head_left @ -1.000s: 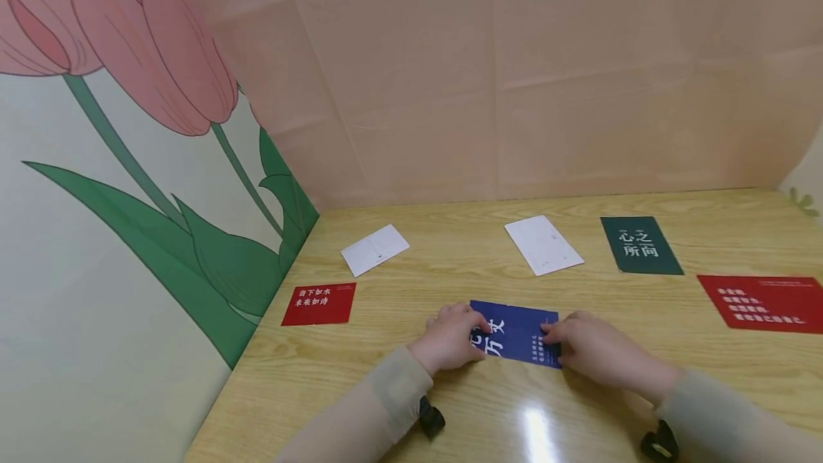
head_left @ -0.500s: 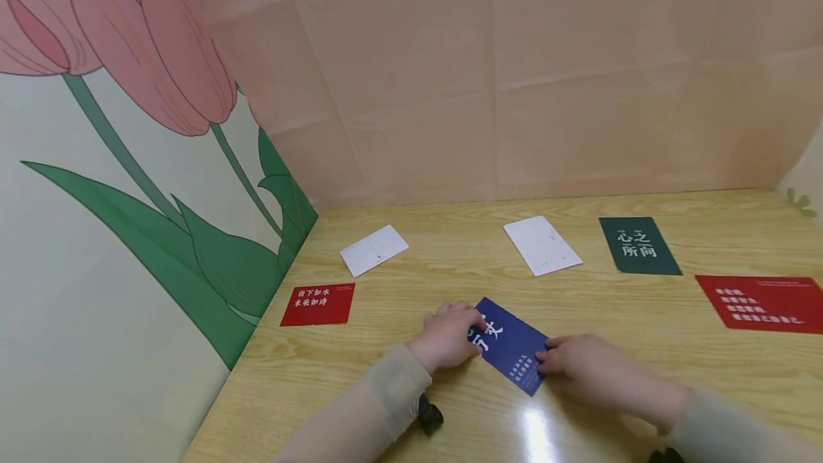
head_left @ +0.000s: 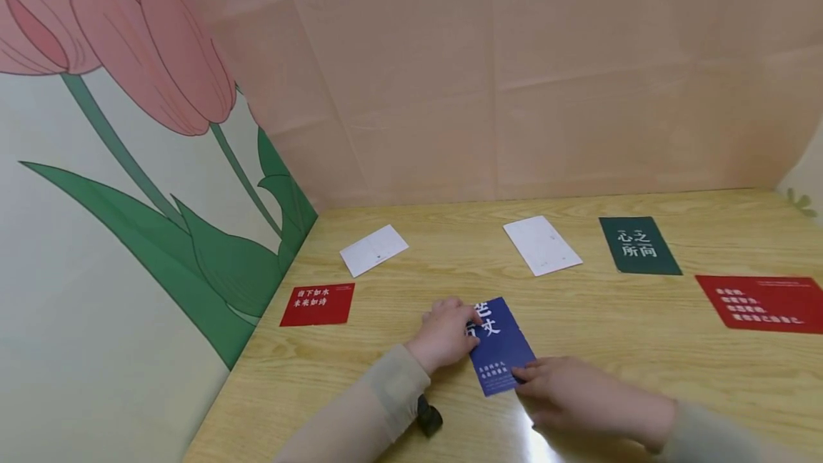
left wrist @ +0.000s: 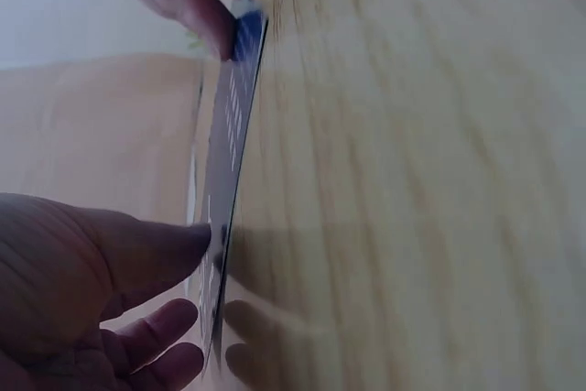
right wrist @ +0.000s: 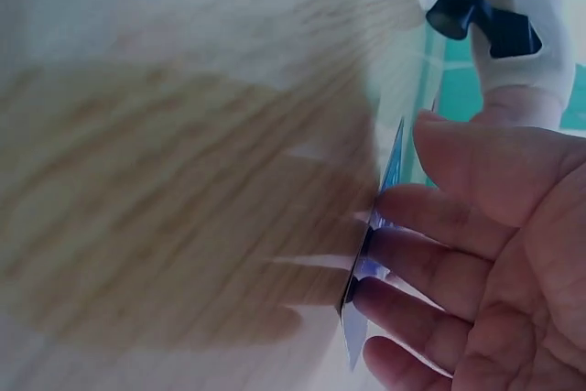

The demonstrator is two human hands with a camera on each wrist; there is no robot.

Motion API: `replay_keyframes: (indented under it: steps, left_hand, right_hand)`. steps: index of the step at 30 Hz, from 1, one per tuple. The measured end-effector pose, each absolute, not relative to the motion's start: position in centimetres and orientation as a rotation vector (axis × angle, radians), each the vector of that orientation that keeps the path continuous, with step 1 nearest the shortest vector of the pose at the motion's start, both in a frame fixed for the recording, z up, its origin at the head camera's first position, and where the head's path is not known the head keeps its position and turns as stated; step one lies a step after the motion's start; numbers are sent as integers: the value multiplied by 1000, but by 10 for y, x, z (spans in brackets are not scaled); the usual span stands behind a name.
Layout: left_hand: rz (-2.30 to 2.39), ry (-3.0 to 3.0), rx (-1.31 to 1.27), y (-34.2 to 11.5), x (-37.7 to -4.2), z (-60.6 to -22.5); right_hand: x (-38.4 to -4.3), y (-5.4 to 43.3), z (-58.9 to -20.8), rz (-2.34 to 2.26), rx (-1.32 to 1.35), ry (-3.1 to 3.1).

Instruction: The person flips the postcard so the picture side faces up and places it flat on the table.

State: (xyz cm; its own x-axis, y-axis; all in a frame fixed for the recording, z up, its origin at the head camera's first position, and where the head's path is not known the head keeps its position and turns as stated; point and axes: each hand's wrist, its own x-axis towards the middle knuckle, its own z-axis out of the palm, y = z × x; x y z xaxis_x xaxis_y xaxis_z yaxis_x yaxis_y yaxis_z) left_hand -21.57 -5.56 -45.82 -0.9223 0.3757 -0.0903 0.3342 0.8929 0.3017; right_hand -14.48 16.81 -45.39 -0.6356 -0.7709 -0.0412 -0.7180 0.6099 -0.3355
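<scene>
A dark blue postcard [head_left: 501, 349] with white characters lies near the middle of the wooden table, its long side running mostly front to back. My left hand [head_left: 444, 334] grips its left edge; the thumb presses on the printed face in the left wrist view. At the near right corner, my right hand [head_left: 579, 395] touches the postcard with its fingertips. In the right wrist view those fingers [right wrist: 421, 318] are fairly straight on the card, which shows edge-on, and the thumb stands apart from it. The left hand covers some of the printed characters.
White cards [head_left: 374, 250] [head_left: 543, 245] lie toward the back. A green card [head_left: 639, 245] is at back right, a red card [head_left: 765, 304] at far right, and a smaller red card [head_left: 318, 304] at left. A tulip-painted wall [head_left: 148, 184] borders the left side.
The blue postcard has turned clockwise from sideways to nearly lengthwise. My right hand has swung toward the front and left with its end; the left hand stays almost in place.
</scene>
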Motion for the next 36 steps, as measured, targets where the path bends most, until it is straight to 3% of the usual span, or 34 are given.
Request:
replay_keyframes:
  steps: [19, 28, 36]
  left_hand:
    - [143, 2728, 907, -66, -177, -445]
    - [110, 2674, 858, -67, -171, -443]
    - [44, 2679, 807, -69, -186, -448]
  right_hand:
    - [-153, 153, -453, -374, -1133, 2651]
    - [-160, 151, -450, -404, -1096, 2633]
    - [-177, 144, -450, -411, -1085, 2636]
